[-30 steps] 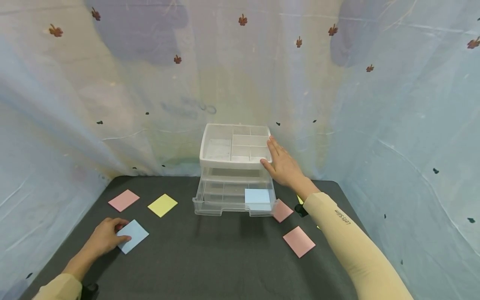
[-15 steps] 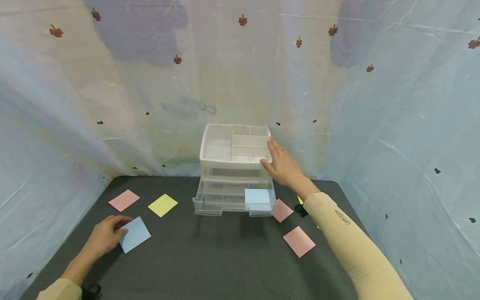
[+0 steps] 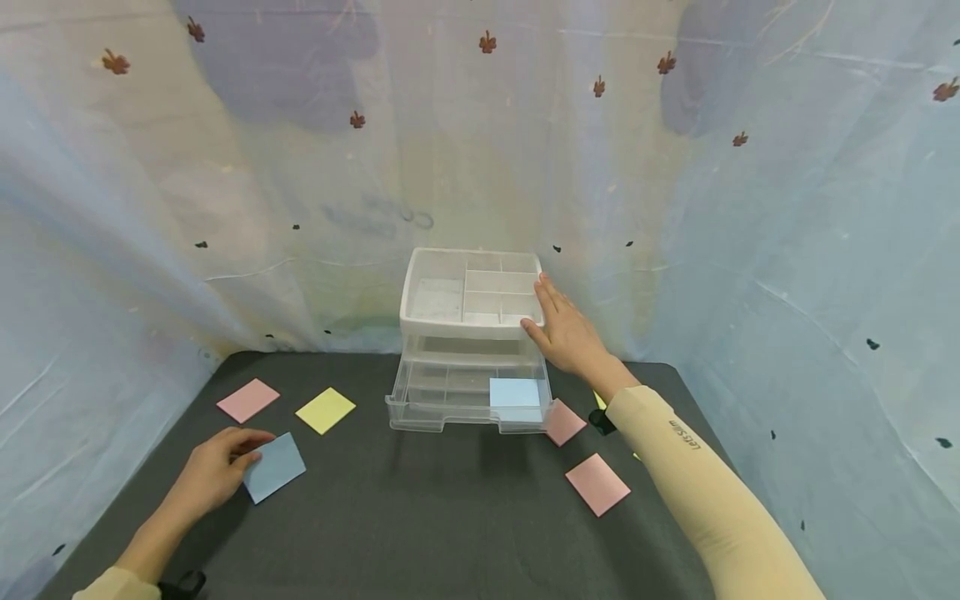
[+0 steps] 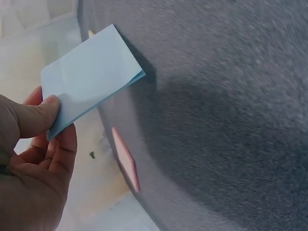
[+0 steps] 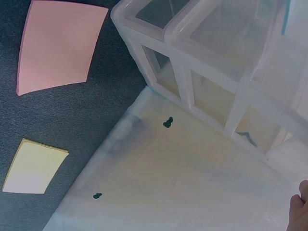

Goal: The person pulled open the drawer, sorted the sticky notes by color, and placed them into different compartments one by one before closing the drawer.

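Between thumb and fingers, my left hand [image 3: 213,469] pinches a blue sticky note pad [image 3: 274,468]. In the left wrist view the blue pad [image 4: 91,77] is tilted and raised over the dark table, with the thumb on its upper face. My right hand [image 3: 570,329] rests its straight fingers along the right rim of a white plastic drawer unit [image 3: 471,329]. The unit's clear drawer [image 3: 442,414] is pulled out, and another blue sticky note pad [image 3: 515,398] lies in its right part. Only fingertips of the right hand [image 5: 301,204] show in the right wrist view.
On the left lie a pink pad [image 3: 248,401] and a yellow pad [image 3: 325,411]. Pink pads [image 3: 597,484] [image 3: 564,422] lie right of the unit, and a yellow pad [image 5: 34,168] is partly hidden by the right arm in the head view. A patterned curtain [image 3: 480,167] surrounds the table.
My left hand has lifted the blue pad off the table and shifted it slightly up and right, tilting it. My right hand and the drawer unit have stayed put.
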A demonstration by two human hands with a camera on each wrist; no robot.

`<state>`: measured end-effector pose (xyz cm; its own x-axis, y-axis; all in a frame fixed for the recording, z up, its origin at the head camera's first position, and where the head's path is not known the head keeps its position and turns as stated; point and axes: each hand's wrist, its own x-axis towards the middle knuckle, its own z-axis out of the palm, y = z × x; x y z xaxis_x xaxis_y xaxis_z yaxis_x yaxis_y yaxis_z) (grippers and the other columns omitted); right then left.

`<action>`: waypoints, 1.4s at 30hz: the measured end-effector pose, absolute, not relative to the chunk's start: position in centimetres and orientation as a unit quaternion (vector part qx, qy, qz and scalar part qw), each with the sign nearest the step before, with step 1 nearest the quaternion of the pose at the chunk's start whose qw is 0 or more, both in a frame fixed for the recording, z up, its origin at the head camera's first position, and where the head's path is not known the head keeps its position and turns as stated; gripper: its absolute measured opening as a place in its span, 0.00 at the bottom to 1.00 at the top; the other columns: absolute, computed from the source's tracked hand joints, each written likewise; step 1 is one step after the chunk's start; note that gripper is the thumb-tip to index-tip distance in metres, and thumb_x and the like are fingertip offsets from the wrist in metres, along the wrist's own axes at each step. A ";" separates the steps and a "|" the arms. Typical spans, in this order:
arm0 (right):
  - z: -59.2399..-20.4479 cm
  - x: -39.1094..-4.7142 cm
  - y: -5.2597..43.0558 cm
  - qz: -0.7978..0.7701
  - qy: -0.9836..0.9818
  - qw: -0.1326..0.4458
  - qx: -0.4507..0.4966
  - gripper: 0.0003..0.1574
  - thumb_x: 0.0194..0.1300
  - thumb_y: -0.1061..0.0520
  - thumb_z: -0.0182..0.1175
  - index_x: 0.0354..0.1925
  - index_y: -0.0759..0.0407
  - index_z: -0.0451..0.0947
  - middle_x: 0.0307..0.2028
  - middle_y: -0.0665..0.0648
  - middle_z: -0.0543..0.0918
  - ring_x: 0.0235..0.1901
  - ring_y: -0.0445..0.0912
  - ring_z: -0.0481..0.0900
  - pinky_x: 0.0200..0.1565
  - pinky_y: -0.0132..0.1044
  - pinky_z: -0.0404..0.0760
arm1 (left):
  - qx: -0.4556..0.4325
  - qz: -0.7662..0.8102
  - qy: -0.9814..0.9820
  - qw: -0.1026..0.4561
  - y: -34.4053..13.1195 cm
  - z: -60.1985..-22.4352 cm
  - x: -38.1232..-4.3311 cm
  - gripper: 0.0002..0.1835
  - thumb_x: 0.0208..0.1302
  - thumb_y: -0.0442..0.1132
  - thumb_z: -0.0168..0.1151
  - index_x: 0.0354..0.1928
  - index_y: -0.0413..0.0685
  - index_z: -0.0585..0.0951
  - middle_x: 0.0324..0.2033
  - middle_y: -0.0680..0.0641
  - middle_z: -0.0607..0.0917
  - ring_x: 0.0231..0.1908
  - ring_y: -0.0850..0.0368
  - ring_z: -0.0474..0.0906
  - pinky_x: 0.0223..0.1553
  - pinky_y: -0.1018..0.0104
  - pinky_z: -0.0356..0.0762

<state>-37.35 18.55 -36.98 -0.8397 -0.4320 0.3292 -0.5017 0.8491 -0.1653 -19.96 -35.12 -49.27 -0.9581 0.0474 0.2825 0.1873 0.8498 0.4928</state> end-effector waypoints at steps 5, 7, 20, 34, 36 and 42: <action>-37.0 -37.3 18.5 0.124 -0.951 0.141 0.247 0.51 0.82 0.34 0.42 0.84 0.63 0.40 0.84 0.59 0.39 0.82 0.55 0.44 0.80 0.52 0.49 | -0.072 -0.266 -0.949 0.155 -34.6 -48.5 -19.9 0.14 0.65 0.24 0.68 0.51 0.42 0.88 0.43 0.40 0.85 0.41 0.40 0.86 0.35 0.57 0.85; -37.0 -37.3 18.5 0.122 -0.951 0.141 0.248 0.51 0.82 0.34 0.42 0.84 0.63 0.40 0.84 0.59 0.38 0.82 0.55 0.44 0.80 0.52 0.49 | -0.073 -0.269 -0.947 0.161 -34.4 -48.1 -19.9 0.14 0.66 0.24 0.68 0.51 0.42 0.87 0.44 0.40 0.85 0.41 0.40 0.86 0.34 0.61 0.84; -37.1 -37.5 18.5 0.122 -0.950 0.142 0.251 0.51 0.82 0.34 0.42 0.84 0.63 0.40 0.84 0.59 0.39 0.82 0.54 0.44 0.80 0.52 0.49 | -0.069 -0.310 -0.915 0.249 -31.7 -45.5 -20.6 0.15 0.68 0.27 0.67 0.54 0.46 0.88 0.45 0.44 0.87 0.38 0.74 0.76 0.33 0.79 0.76; -37.0 -37.4 18.6 0.122 -0.951 0.139 0.247 0.51 0.82 0.33 0.42 0.84 0.62 0.39 0.84 0.59 0.38 0.82 0.55 0.45 0.80 0.53 0.49 | -0.074 -0.356 -0.887 0.286 -27.7 -41.4 -22.3 0.15 0.73 0.29 0.64 0.57 0.47 0.87 0.48 0.44 0.84 0.43 0.70 0.78 0.39 0.88 0.71; -37.1 -37.5 18.6 0.124 -0.951 0.139 0.247 0.51 0.82 0.33 0.42 0.84 0.62 0.39 0.84 0.58 0.38 0.82 0.55 0.45 0.80 0.52 0.49 | -0.080 -0.369 -0.879 0.290 -27.2 -41.0 -22.6 0.15 0.73 0.29 0.64 0.58 0.47 0.87 0.48 0.44 0.84 0.43 0.76 0.76 0.40 0.88 0.71; -37.3 -37.7 18.6 0.126 -0.949 0.146 0.250 0.51 0.82 0.33 0.42 0.84 0.63 0.39 0.84 0.59 0.38 0.82 0.55 0.45 0.80 0.53 0.49 | -0.087 -0.403 -0.859 0.304 -25.8 -39.9 -23.5 0.13 0.75 0.31 0.63 0.57 0.46 0.87 0.46 0.44 0.85 0.42 0.78 0.75 0.40 0.87 0.73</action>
<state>-37.71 18.63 -37.28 -0.8330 -0.4371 0.3392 -0.5105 0.8435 -0.1667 -23.48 -25.83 -39.93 -0.8004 -0.0954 0.5919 0.3939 0.6606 0.6391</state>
